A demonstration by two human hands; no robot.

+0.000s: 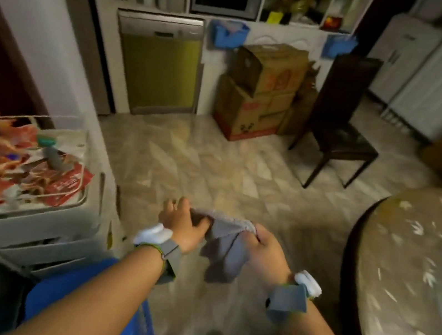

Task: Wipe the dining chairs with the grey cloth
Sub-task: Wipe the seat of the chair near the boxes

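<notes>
Grey cloth (226, 244) is down at about 6 o'clock in the view, held up in the air over the marble-look floor (214, 166), stretched between both hands. It's a soft, slightly fuzzy-looking rag, mid grey with a bluish tint; the top edge is pulled fairly taut into a shallow arch and the rest droops down in loose folds with a crease running down the middle, bottom corner hanging lowest just toward the right wrist. Left hand (182, 223) has it by the left end, thumb tucked against the fabric and the fingers curled round the edge, though the frame's blurry so I can't tell exactly how many fingers are on it. Right hand (267, 248) pinches the right end, fingertips bunched together on the cloth. Both wrists wear grey straps with a white thing on top. The dining chair (341, 123), dark brown with a tall back and a padded seat, sits at roughly 2 o'clock, well apart from the hands, just beside a stack of cardboard boxes (258, 91) against the wall. A round table (413, 287) with a patterned top fills 4 o'clock. At 9 o'clock there's a white drawer unit (27, 234) with red printed packaging piled on it.
</notes>
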